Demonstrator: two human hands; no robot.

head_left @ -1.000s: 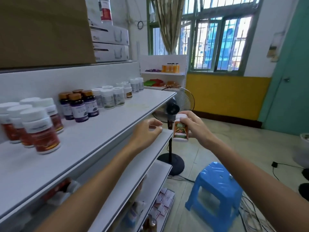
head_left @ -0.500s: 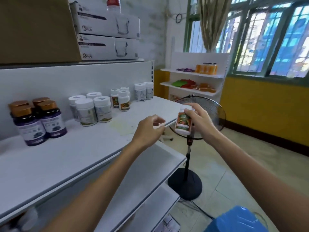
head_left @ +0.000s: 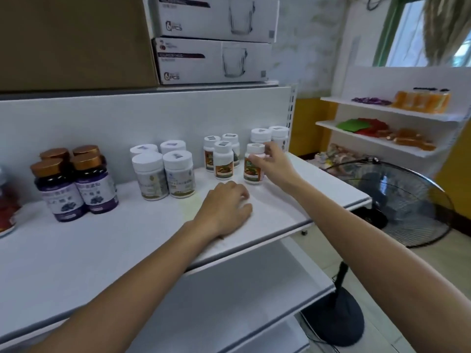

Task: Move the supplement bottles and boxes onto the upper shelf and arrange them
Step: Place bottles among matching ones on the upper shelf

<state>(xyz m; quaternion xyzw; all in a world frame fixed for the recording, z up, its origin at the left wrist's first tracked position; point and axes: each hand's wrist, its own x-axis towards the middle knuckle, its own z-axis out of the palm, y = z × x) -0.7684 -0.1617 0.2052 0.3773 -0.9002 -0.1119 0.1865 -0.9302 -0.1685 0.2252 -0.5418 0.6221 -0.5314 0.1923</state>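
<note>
A small white bottle with a brown picture label (head_left: 252,166) stands on the white upper shelf (head_left: 127,240), just right of three like bottles (head_left: 221,159). My right hand (head_left: 271,161) holds it by the cap and neck with curled fingers. My left hand (head_left: 225,208) rests on the shelf in front of the bottles, fingers loosely curled, holding nothing. Further left stand several white-capped bottles (head_left: 163,169) and several dark purple bottles with bronze caps (head_left: 74,182). Two more white bottles (head_left: 270,135) stand behind my right hand.
Red-labelled bottles (head_left: 6,210) sit at the far left edge. Glassware boxes (head_left: 214,39) and a brown carton (head_left: 74,42) are stacked on the top board. A lower shelf (head_left: 254,289) juts out below. A floor fan (head_left: 397,200) stands right of the shelf end.
My right hand carried the bottle from beside the shelf end onto the upper shelf and stood it by the like bottles. My left hand came down onto the shelf surface.
</note>
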